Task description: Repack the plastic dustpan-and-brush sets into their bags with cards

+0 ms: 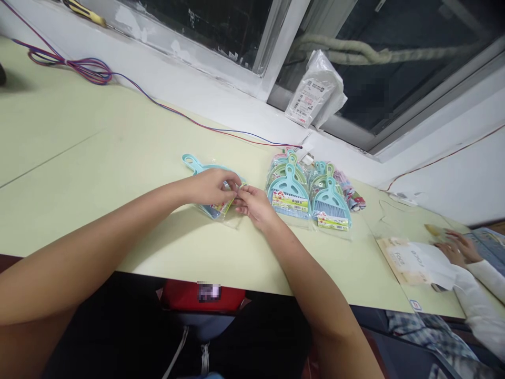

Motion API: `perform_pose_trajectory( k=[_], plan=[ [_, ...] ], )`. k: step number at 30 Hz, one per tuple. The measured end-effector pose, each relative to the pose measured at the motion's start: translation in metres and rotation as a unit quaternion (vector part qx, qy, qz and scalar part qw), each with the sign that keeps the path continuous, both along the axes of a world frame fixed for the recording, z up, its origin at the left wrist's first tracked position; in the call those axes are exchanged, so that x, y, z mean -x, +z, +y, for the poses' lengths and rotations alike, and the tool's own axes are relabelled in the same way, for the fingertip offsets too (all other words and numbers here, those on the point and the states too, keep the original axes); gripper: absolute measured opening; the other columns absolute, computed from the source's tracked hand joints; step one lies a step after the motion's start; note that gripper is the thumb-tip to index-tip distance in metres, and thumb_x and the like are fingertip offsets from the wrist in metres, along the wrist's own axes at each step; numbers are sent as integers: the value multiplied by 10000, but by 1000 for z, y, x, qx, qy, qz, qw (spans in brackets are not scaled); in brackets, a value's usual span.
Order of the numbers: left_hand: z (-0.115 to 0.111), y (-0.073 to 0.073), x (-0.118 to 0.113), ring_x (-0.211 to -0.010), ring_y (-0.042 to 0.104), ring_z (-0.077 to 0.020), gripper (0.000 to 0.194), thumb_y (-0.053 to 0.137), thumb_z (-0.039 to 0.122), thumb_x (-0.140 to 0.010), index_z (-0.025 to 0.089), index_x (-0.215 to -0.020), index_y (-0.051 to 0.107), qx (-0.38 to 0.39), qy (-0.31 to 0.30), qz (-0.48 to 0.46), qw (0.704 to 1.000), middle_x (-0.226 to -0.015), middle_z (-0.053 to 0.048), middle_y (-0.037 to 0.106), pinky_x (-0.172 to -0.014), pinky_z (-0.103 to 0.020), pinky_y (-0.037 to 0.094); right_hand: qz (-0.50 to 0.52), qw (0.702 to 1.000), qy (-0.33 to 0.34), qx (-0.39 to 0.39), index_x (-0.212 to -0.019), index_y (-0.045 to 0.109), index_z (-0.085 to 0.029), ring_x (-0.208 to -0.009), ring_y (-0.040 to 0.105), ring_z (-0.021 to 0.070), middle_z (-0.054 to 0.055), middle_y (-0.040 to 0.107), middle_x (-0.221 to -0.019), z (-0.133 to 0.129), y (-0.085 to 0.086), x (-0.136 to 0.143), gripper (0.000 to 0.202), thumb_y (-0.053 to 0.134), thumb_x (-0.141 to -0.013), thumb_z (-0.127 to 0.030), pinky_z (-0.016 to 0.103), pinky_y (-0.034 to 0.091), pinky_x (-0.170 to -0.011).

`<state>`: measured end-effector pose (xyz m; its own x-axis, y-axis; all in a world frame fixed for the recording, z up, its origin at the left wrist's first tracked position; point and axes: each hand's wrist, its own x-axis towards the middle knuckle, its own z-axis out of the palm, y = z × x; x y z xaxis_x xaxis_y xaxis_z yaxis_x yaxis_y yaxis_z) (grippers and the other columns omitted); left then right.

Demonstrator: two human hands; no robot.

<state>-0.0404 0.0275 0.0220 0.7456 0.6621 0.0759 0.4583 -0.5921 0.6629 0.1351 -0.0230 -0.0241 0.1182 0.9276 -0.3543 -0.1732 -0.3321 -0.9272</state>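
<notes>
A light-blue mini dustpan set point(192, 162) in a clear plastic bag lies on the pale table in front of me, handle pointing to the far left. My left hand point(216, 187) lies over its middle with curled fingers, pinching the bag near the printed label. From the right, my right hand point(254, 206) meets it and pinches the same edge of the bag between thumb and fingers. The hands hide most of the dustpan and part of the label. Just right of my right hand are two overlapping rows of bagged dustpan sets, a left row point(289, 184) and a right row point(330, 199).
Red and blue cable point(89, 71) runs along the table's back. A white plastic package point(311, 95) stands on the windowsill, and a yellow-handled screwdriver point(89, 13) lies on the ledge. At right, another person's hands point(457, 247) are near a paper bag point(410, 260).
</notes>
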Motion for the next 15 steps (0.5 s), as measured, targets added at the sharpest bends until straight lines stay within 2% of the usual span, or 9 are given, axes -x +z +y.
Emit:
perform_pose_trajectory(
  k=[2, 3, 5, 7, 8, 11, 13, 15],
  plan=[
    [12, 0, 9, -941, 709, -226, 380, 581, 381, -851, 215, -1163, 723, -53, 51, -1, 997, -1104, -53, 757, -838, -302, 523, -1, 1000, -4, 3, -848, 569, -184, -545, 656, 88, -17, 694, -712, 0, -1, 1, 141, 686, -920, -152, 170, 525, -475],
    [20, -1, 15, -983, 702, -244, 386, 571, 389, -862, 205, -1166, 722, -87, 102, 6, 991, -1116, -70, 753, -880, -320, 517, -1, 1000, -6, 5, -851, 570, -182, -545, 658, 87, -12, 703, -726, 0, -1, 1, 134, 673, -927, -143, 172, 528, -476],
    [41, -5, 32, -1071, 678, -291, 419, 558, 410, -878, 183, -1198, 707, -153, 239, 32, 958, -1167, -118, 733, -937, -365, 501, -4, 1000, -8, 7, -863, 582, -174, -555, 667, 87, 1, 719, -755, 1, -2, 1, 111, 647, -937, -123, 175, 533, -479],
    [64, -13, 50, -1158, 643, -334, 490, 563, 455, -878, 176, -1264, 676, -158, 330, 74, 928, -1246, -156, 701, -960, -400, 493, -8, 1000, -8, 10, -871, 597, -168, -569, 680, 91, 8, 728, -768, 2, -3, 1, 96, 650, -932, -117, 175, 534, -479],
    [74, -18, 57, -1148, 648, -345, 503, 563, 474, -873, 179, -1266, 675, -133, 344, 94, 925, -1228, -159, 709, -938, -407, 503, -10, 1000, -8, 11, -872, 603, -167, -576, 686, 92, 8, 730, -769, 2, -4, 1, 93, 662, -925, -120, 173, 531, -477],
    [94, -31, 68, -918, 727, -297, 466, 580, 497, -851, 219, -1204, 703, 2, 300, 100, 949, -1013, -108, 770, -793, -354, 549, -19, 1000, -12, 13, -866, 619, -160, -592, 697, 93, 12, 740, -767, 3, -5, 1, 89, 693, -903, -129, 157, 506, -461],
    [98, -36, 68, -759, 741, -249, 437, 613, 474, -823, 232, -1173, 712, 70, 282, 74, 954, -862, -68, 774, -707, -308, 558, -25, 1000, -13, 12, -866, 630, -154, -600, 701, 94, 21, 747, -772, 3, -5, 2, 79, 699, -897, -131, 151, 487, -445],
    [99, -38, 66, -691, 741, -226, 418, 646, 430, -792, 227, -1150, 721, 102, 286, 48, 952, -794, -49, 768, -668, -285, 565, -29, 999, -13, 14, -863, 637, -149, -605, 703, 98, 33, 754, -781, 3, -5, 2, 73, 699, -895, -128, 150, 470, -429]
  ],
)
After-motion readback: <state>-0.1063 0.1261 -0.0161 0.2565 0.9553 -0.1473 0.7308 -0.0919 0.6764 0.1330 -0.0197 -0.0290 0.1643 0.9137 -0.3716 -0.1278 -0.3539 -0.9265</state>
